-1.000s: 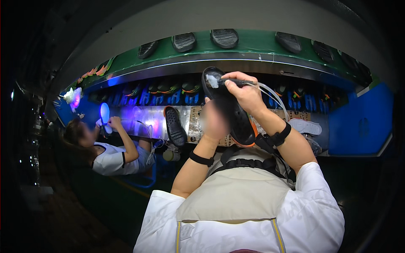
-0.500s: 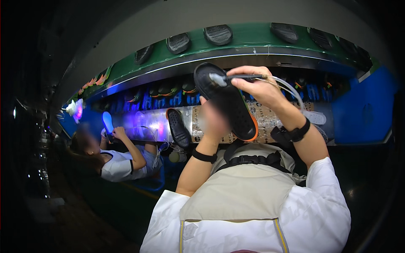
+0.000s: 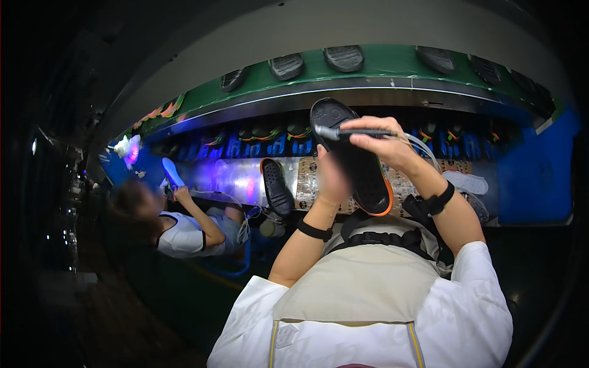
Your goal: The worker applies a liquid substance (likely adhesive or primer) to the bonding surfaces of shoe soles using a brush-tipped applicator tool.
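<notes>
A black shoe sole [image 3: 370,184] with an orange rim at its lower end is held tilted up before my waist. My left hand [image 3: 333,179] grips its left edge, the fingers mostly hidden beneath it. My right hand [image 3: 386,146] is closed around the thin dark handle of a brush [image 3: 362,131]. The brush's pale tip lies against the upper part of the sole, near its left edge. A clear tube [image 3: 427,152] runs from the handle behind my right wrist.
Another black sole [image 3: 277,187] lies on the metal bench [image 3: 242,178], left of my hands. White insoles [image 3: 467,182] are at right. Several dark soles line a green belt [image 3: 392,61]; shoes stand on the shelf below. At left a co-worker [image 3: 197,236] holds a blue-lit sole [image 3: 173,172].
The brush tip has moved across the sole toward its left edge and a little down. The whole view has shifted, so the surroundings appear farther right and lower.
</notes>
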Demonstrator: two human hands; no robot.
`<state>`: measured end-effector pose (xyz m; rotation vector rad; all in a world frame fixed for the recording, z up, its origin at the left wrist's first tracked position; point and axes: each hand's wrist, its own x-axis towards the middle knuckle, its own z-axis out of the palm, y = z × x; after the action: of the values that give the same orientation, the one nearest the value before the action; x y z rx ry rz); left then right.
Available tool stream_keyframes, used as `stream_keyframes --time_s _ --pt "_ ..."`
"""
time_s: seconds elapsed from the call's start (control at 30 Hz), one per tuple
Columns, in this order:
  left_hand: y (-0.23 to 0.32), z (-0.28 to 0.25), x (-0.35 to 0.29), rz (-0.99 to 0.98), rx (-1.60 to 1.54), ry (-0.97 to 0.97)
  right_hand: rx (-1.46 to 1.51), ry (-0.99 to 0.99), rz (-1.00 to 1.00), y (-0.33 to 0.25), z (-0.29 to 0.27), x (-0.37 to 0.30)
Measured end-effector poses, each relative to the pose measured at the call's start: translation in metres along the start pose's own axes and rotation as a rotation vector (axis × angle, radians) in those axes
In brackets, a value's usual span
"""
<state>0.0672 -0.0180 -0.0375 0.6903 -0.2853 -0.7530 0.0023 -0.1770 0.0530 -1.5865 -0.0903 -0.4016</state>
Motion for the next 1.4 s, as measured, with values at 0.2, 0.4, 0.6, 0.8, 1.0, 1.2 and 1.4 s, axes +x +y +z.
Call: stream_keyframes --time_s 0.2,0.4,0.6,0.8,1.0,1.2,1.4 --pt "0.018 0.003 0.005 -0.011 -0.029 0.04 -0.005 0.1 0.058 -0.005 -0.008 -0.007" --pt "0.047 0.001 0.011 0.037 -0.103 0.054 -0.116 -0.28 0.005 -0.016 0.0 -0.017" --pt "0.067 0.0 0.028 0.061 -0.222 -0.134 -0.382 -0.268 -0.324 -0.022 0.015 -0.021" --pt "0.085 0.018 0.03 0.143 -0.294 -0.077 -0.385 -0.129 -0.192 -0.033 0.013 -0.023" --pt "0.103 0.009 0.044 0.167 -0.261 -0.185 -0.176 -0.476 -0.193 -0.035 0.005 -0.023" --pt "0.115 0.022 0.054 0.052 -0.187 -0.374 -0.387 -0.592 -0.338 -0.041 -0.006 -0.021" --pt "0.126 0.03 0.068 -0.041 0.009 -0.46 -0.492 -0.374 -0.201 -0.045 -0.01 -0.017"
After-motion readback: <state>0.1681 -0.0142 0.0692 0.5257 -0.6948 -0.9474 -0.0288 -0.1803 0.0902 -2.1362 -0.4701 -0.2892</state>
